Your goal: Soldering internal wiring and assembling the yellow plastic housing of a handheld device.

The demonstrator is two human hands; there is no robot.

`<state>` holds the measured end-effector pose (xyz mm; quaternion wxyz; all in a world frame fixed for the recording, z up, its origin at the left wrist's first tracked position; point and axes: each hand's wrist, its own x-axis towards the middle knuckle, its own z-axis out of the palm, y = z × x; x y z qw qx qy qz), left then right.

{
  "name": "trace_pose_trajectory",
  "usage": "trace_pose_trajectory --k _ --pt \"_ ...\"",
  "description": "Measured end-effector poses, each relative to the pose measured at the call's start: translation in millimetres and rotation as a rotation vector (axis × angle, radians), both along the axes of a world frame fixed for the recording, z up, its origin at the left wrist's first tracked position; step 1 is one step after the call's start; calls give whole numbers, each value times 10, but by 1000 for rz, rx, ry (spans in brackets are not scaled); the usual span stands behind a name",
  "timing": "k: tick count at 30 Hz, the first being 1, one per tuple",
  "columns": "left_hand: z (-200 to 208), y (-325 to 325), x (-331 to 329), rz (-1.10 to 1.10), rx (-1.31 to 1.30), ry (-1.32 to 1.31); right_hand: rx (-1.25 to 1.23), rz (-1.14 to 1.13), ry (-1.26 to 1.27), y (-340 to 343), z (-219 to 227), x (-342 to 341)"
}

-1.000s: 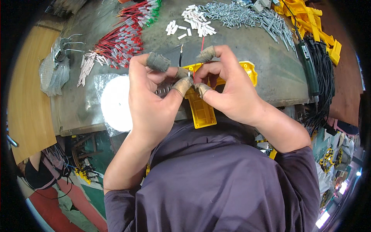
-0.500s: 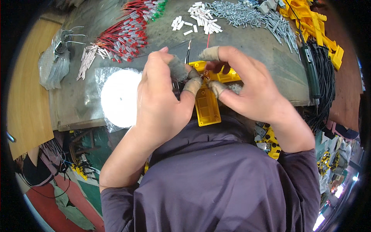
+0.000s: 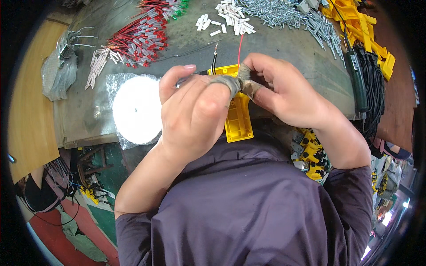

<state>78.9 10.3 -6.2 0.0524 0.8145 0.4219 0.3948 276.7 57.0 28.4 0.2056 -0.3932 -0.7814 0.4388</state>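
My left hand (image 3: 195, 111) and my right hand (image 3: 288, 95) meet fingertip to fingertip over a yellow plastic casing (image 3: 238, 122), tape wrapped round several fingertips. Both are closed in a pinch on wire ends, mostly hidden by the fingers. A thin red wire (image 3: 240, 49) rises from between the fingertips. Left of it, a black wire (image 3: 214, 62) with a bare copper tip sticks up from the casing's far part. Something dark and shiny (image 3: 181, 81) shows beneath my left fingers, too covered to name. The casing's handle-like part, hollow with ribs, points toward me at the table edge.
Red-wired indicator lamps (image 3: 142, 42), white sleeves (image 3: 233, 20) and loose screws (image 3: 270, 20) lie at the back. A bright white disc (image 3: 136, 111) on plastic wrap is at left. An electric screwdriver (image 3: 357, 82), black cables (image 3: 375, 88) and yellow parts (image 3: 364, 31) stand right.
My left hand has turned, its back now covering the pinch and the index finger lying over it. My right fingertips have drawn together, hiding the copper strands seen between the hands before.
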Motion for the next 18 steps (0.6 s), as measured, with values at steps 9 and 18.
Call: trace_pose_trajectory --k 9,18 --pt "157 29 97 15 -462 -619 375 -178 17 56 -72 -39" --pt "15 14 36 49 -217 -373 982 182 -246 40 -35 36"
